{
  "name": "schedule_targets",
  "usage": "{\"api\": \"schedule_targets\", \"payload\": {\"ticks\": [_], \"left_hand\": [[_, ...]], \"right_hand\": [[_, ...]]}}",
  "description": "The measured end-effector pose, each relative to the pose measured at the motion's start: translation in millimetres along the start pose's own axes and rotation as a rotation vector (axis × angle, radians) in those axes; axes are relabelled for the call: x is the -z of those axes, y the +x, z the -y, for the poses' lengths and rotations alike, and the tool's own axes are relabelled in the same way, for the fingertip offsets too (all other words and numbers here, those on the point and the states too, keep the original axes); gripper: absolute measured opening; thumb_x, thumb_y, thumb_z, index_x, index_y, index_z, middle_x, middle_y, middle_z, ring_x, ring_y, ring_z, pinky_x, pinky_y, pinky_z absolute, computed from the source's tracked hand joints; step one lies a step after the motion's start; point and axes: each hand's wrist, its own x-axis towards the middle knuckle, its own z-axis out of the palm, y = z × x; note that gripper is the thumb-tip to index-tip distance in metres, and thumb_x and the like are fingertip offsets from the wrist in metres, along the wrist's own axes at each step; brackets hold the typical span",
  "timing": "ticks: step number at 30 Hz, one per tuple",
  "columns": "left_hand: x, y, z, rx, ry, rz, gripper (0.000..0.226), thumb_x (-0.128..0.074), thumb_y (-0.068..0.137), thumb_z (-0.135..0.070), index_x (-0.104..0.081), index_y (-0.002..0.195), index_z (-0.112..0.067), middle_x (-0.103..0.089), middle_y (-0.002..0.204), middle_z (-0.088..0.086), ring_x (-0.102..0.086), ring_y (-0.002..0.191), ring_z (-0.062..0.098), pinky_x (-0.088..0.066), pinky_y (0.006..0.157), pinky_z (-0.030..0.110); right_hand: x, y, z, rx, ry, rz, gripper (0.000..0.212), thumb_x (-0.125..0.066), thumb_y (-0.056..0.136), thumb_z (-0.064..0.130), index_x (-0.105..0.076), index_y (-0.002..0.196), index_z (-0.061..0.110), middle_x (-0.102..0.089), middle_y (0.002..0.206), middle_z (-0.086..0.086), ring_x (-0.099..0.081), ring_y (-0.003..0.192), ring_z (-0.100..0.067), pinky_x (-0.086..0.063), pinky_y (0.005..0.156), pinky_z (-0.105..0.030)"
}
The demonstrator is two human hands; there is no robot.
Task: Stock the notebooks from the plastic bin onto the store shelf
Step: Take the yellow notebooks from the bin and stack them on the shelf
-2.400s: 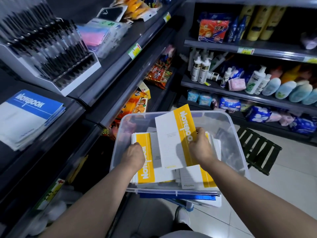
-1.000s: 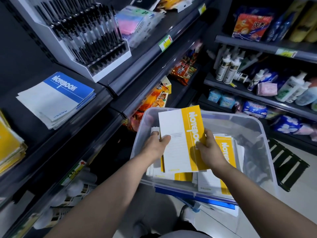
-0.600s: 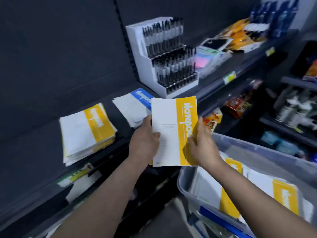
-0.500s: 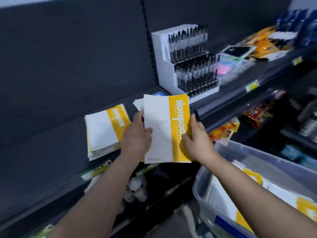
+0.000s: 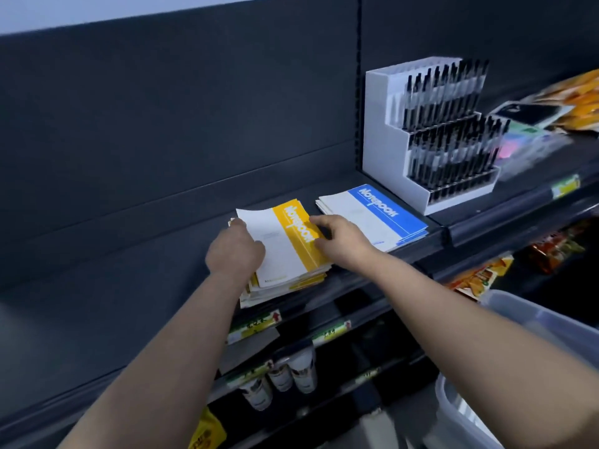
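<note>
Now left hand (image 5: 235, 251) and right hand (image 5: 340, 238) pinch the notebook (image 5: 285, 247), lowered onto the stack (image 5: 262, 295).

dim, bluish light | motion blur right | wide-angle bending at edges

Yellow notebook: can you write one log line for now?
task: stocking | yellow notebook: atop yellow stack | left hand: holds notebook | right hand: holds notebook

Left hand (image 5: 235, 251) and right hand (image 5: 340, 238) extended forward, seemingly gripping.
</note>
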Motion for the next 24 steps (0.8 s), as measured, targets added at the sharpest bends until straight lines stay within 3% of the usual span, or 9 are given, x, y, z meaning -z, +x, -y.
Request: {"api": "schedule_targets", "payload": {"ticks": [3, 6, 10, 12, 16, 20, 24], "left_hand": [[0.4, 0.7, -6.4, -0.065, 0.075, -0.051, 0.044, -0.057, 0.089, -0.014, -0.049, 0.132, -0.016, -0.044, 0.131, 0.01, -0.055, 0.108, 0.033, -0.039, 0.071, 0.034], [-1.0, -3.8, -32.9, -0.238, 0.063, -0.141, 0.039, -0.058, 0.087, -0.011, -0.054, 0.126, -0.018, -0.046, 0.124, 0.009, -0.053, 0.109, 0.029, -0.041, 0.072, 0.036], [-14.7, -20.5, -81.7, -0.467, -0.013, -0.133, 0.037, -0.055, 0.088, -0.013, -0.058, 0.125, -0.02, -0.052, 0.122, 0.005, -0.049, 0.113, 0.026, -0.042, 0.079, 0.035], [-27.3, -35.9, -108.6, -0.578, -0.025, -0.074, 0.038, -0.055, 0.091, -0.018, -0.056, 0.128, -0.021, -0.053, 0.125, 0.003, -0.048, 0.116, 0.025, -0.042, 0.084, 0.034], [-65.8, -83.6, -164.9, -0.782, 0.025, 0.089, 0.035, -0.055, 0.093, -0.024, -0.055, 0.128, -0.024, -0.055, 0.127, 0.002, -0.047, 0.121, 0.024, -0.042, 0.096, 0.035], [-118.2, -143.6, -212.3, -1.001, 0.083, 0.255, 0.031, -0.059, 0.089, -0.025, -0.058, 0.12, -0.024, -0.06, 0.12, 0.002, -0.053, 0.118, 0.025, -0.045, 0.092, 0.035], [-170.9, -200.5, -248.0, -1.133, 0.23, 0.43, 0.033, -0.056, 0.092, -0.024, -0.056, 0.125, -0.024, -0.057, 0.129, 0.002, -0.054, 0.12, 0.025, -0.046, 0.091, 0.034]], "right_hand": [[0.9, -2.0, -13.6, 0.115, -0.241, -0.032, 0.046, -0.052, 0.091, 0.012, -0.052, 0.136, 0.022, -0.046, 0.142, -0.002, -0.041, 0.132, -0.021, -0.034, 0.109, -0.03], [6.3, -13.1, -23.8, 0.206, -0.468, -0.072, 0.044, -0.05, 0.091, 0.016, -0.052, 0.134, 0.026, -0.042, 0.145, -0.002, -0.034, 0.136, -0.023, -0.035, 0.107, -0.038], [26.9, -43.6, -52.4, 0.198, -0.642, -0.145, 0.047, -0.05, 0.089, 0.015, -0.049, 0.135, 0.025, -0.037, 0.149, -0.003, -0.028, 0.139, -0.022, -0.031, 0.104, -0.036], [42.4, -71.0, -81.4, 0.141, -0.702, -0.186, 0.049, -0.055, 0.084, 0.014, -0.053, 0.132, 0.025, -0.042, 0.146, -0.003, -0.034, 0.138, -0.023, -0.035, 0.101, -0.037], [73.6, -148.8, -157.1, -0.07, -0.735, -0.222, 0.042, -0.065, 0.076, 0.012, -0.065, 0.117, 0.02, -0.058, 0.13, -0.008, -0.052, 0.124, -0.03, -0.045, 0.09, -0.04], [99.7, -238.6, -229.5, -0.49, -0.789, -0.167, 0.049, -0.048, 0.09, 0.016, -0.043, 0.138, 0.024, -0.034, 0.151, -0.004, -0.028, 0.14, -0.021, -0.031, 0.105, -0.035], [115.2, -317.9, -277.9, -0.849, -0.794, -0.119, 0.051, -0.045, 0.091, 0.019, -0.038, 0.141, 0.023, -0.031, 0.151, -0.003, -0.024, 0.141, -0.022, -0.033, 0.105, -0.038]]}}
